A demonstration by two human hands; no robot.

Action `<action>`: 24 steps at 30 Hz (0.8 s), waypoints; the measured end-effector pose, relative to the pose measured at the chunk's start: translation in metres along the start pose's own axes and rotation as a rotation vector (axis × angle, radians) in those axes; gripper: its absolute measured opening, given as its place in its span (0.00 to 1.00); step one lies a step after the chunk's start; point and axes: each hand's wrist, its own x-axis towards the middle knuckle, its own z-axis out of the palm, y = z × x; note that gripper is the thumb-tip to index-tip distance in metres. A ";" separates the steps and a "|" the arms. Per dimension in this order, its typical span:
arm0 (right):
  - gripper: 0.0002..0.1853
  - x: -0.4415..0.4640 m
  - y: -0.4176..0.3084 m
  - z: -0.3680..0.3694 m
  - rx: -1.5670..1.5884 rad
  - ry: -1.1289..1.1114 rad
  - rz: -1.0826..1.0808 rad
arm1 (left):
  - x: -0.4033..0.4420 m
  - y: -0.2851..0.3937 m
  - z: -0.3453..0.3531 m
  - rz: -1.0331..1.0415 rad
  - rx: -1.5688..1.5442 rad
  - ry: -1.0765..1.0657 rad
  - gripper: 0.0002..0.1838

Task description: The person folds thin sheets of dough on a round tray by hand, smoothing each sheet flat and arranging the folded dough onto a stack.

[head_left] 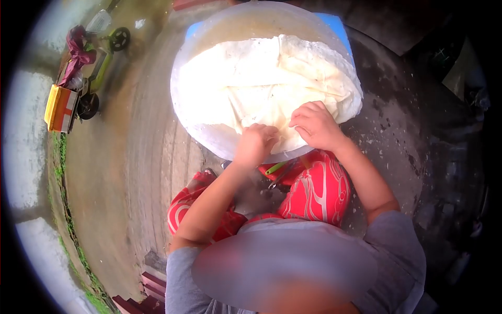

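Note:
A large creamy-white, folded and wrinkled sheet lies over a broad round pale board or tray; whether it is thin dough or cloth I cannot tell. At its near edge, my left hand has its fingers curled down, gripping the sheet. To the right and slightly farther off, my right hand also pinches a fold of it, fingers bent together. A small gap separates the two hands. The fingertips are partly hidden by the hands and the sheet.
Blue corners of a support show beneath the board. Below its near rim, by my knees, are a green handle and a metal utensil. A scooter with a yellow box stands at left on wet concrete.

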 end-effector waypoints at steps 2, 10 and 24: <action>0.07 -0.004 0.008 0.016 -0.031 0.002 -0.090 | -0.004 -0.003 0.007 -0.165 0.066 -0.052 0.07; 0.06 -0.011 0.025 0.016 0.021 -0.023 0.001 | -0.024 0.000 -0.011 -0.135 -0.074 -0.160 0.05; 0.12 -0.069 0.098 -0.023 0.737 0.910 0.843 | -0.020 -0.007 -0.038 -0.069 0.207 -0.522 0.05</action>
